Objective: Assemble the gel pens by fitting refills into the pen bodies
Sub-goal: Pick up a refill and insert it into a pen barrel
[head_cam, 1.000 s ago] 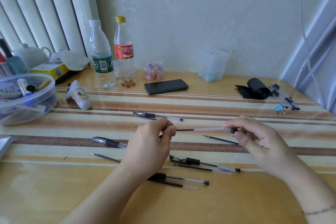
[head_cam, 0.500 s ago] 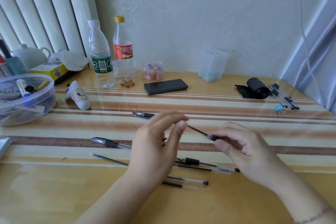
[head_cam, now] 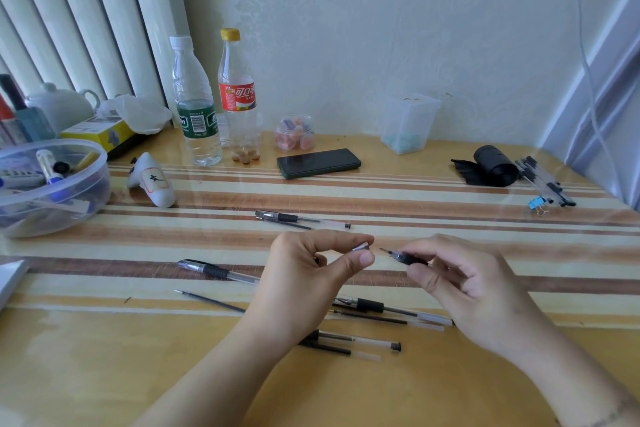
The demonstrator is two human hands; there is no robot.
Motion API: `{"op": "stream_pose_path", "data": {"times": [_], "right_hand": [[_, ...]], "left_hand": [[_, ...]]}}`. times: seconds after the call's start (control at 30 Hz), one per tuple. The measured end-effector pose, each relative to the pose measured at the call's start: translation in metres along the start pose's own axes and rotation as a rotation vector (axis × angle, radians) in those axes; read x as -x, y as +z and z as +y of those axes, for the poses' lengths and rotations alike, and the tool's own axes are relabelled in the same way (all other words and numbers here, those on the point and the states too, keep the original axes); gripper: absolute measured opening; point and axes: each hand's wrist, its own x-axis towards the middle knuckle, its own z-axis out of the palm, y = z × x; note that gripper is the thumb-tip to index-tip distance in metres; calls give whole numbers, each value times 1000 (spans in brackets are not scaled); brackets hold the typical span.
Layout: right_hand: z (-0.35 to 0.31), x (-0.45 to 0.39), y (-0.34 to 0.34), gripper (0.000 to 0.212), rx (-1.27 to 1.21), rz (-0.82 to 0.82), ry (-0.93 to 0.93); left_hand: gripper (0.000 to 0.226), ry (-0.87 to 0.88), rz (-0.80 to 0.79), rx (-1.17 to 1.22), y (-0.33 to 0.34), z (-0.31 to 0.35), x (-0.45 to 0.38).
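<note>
- Left hand pinches small silver pen tip cone between thumb and forefinger, held above the striped table.
- Right hand grips gel pen body by its black grip section, refill point sticking out toward the cone; the two are near, not touching.
- Rest of the pen body hidden inside the right hand.
- On table under the hands: assembled pen, loose refill, two more pens near the left wrist.
- Left of the left hand: capped pen and bare refill.
- Beyond the hands: another pen.
- Far edge: phone, two bottles, clear bowl at left, pen bundle at right.
</note>
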Motion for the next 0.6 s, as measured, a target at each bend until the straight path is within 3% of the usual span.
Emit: {"op": "stream_pose_path", "data": {"times": [0.3,0.5,0.6], "right_hand": [[-4,-1,0,25,55,-36,-51],[-12,0,-3,24,257,-46,-73],[-14,0,0,28,227,-47,-21]], "left_hand": [[11,35,-77,-132,0,3,2],[17,155,-130,-418,1,-1,4],[17,163,-130,-440,2,-6,4]]}}
